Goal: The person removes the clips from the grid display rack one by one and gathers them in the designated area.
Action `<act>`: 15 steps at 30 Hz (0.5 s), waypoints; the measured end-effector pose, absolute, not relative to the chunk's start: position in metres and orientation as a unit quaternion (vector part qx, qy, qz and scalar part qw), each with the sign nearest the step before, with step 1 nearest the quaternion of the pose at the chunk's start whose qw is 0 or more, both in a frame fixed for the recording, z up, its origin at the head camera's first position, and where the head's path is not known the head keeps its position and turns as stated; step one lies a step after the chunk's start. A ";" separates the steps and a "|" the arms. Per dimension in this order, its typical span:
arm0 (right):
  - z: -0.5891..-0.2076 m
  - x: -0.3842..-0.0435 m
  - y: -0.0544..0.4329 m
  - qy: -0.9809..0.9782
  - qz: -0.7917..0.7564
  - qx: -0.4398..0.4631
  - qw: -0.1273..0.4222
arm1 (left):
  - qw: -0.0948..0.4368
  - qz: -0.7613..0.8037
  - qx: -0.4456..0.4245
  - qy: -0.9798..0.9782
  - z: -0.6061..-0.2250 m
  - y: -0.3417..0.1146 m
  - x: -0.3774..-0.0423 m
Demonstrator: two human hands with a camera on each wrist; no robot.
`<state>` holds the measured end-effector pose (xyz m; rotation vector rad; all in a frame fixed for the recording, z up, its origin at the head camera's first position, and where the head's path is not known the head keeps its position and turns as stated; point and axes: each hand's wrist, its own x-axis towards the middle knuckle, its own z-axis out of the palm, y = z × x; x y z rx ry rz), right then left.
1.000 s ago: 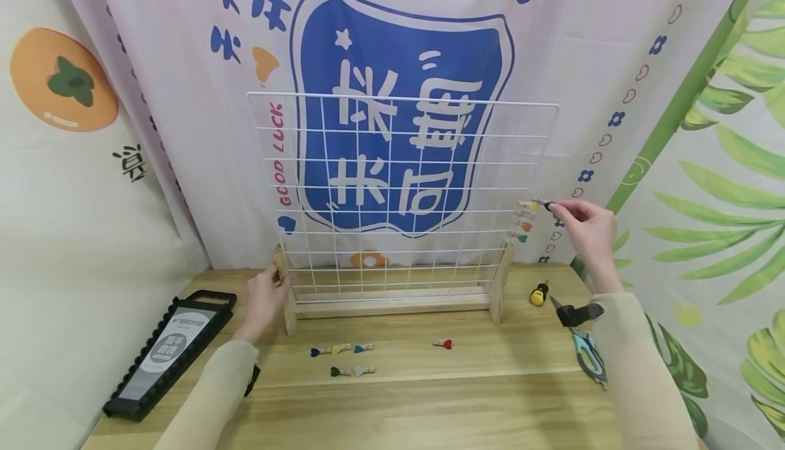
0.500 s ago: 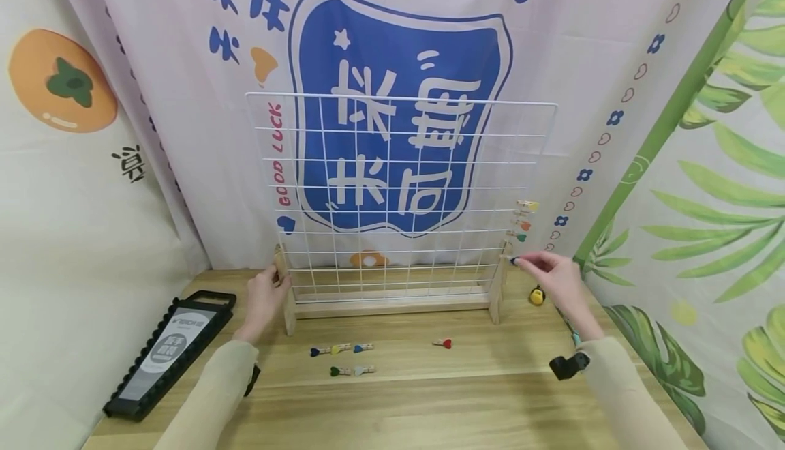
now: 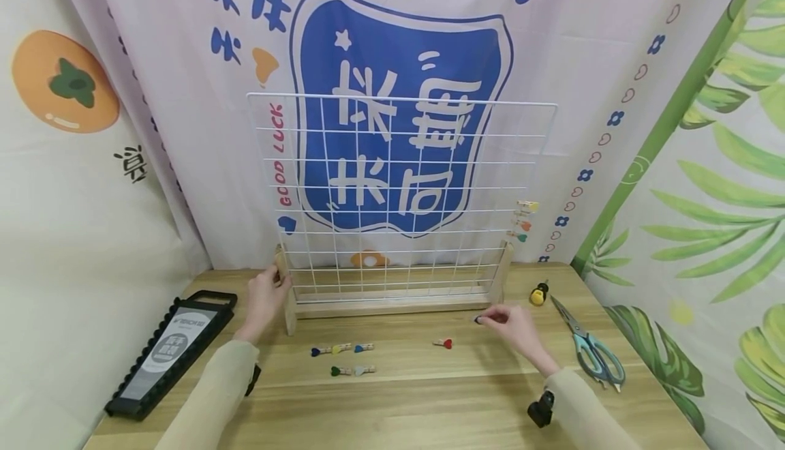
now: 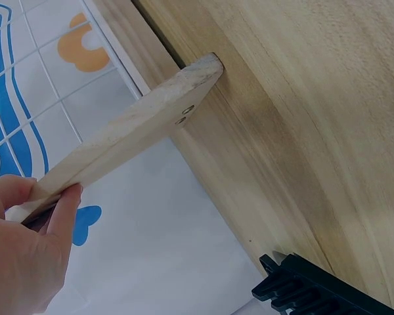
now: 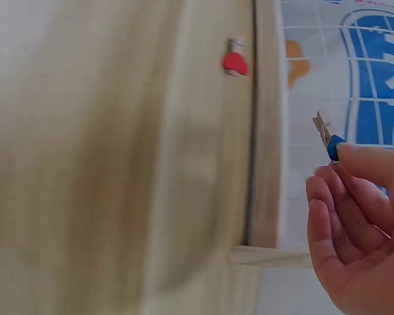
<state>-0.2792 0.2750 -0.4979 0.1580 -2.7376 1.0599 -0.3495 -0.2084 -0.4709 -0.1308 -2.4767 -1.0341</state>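
Clothespin (image 5: 321,129) in the pinch: bare pale wood, thin metal spring; its blue heart (image 5: 335,148) looks smooth to me. Stand's upright (image 4: 128,131): wood, matt, grain showing, no varnish I can make out. Grid panel (image 3: 401,99): slim wire, white-coated, metal by my reading. Tabletop (image 3: 417,416): wood-grained, smooth, faint sheen. Backdrop (image 3: 582,34): printed cloth, matt, softly creased. Scissors (image 3: 590,353): metal blades, plastic-looking handles. Toothed black holder (image 3: 172,354): hard plastic, I'd log. Sleeve (image 3: 205,395): soft matt cloth.

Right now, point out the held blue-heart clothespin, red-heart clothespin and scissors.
Held blue-heart clothespin (image 5: 333,146), right wrist view: the heart.
Red-heart clothespin (image 5: 235,63), right wrist view: the heart.
Scissors (image 3: 579,334), head view: near the pivot.
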 end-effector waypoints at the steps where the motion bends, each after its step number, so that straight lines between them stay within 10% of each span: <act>1: -0.503 -0.278 0.273 -0.928 0.357 0.054 0.095 | 0.227 -0.375 -0.049 -0.898 -0.471 -0.208 -0.350; 15: -0.533 -0.273 0.265 -0.932 0.327 0.128 0.087 | 0.235 -0.368 -0.049 -0.898 -0.473 -0.209 -0.351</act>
